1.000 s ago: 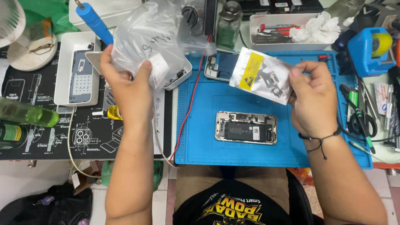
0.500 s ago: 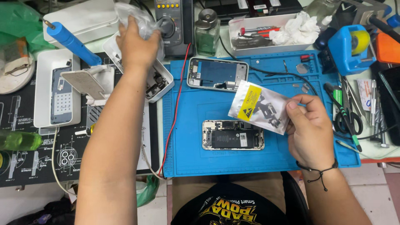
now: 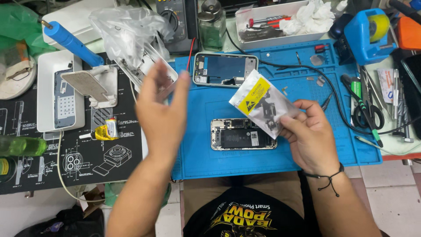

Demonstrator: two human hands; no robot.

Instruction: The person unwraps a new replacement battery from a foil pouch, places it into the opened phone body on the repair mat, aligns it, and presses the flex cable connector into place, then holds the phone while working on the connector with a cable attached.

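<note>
My right hand (image 3: 310, 134) pinches a small silvery anti-static pouch (image 3: 262, 103) with a yellow label, held above the blue work mat (image 3: 307, 145). Under the pouch an opened phone body (image 3: 240, 135) lies flat on the mat. My left hand (image 3: 163, 113) hovers open and empty at the mat's left edge, palm turned inward. Behind it a crumpled clear plastic bag (image 3: 125, 33) rests on a white tray (image 3: 169, 74). A phone screen assembly (image 3: 225, 69) lies at the back of the mat.
A blue-handled tool (image 3: 70, 42) and a white stand with a phone (image 3: 61, 94) sit on the black mat at left. A white parts tray (image 3: 280, 26), a blue tape dispenser (image 3: 364, 33), scissors (image 3: 367, 115) and a black cable lie at the back and right.
My left hand let go of the clear plastic bag at the back left and drew back toward me, now empty. The right hand kept the pouch, shifting it slightly.
</note>
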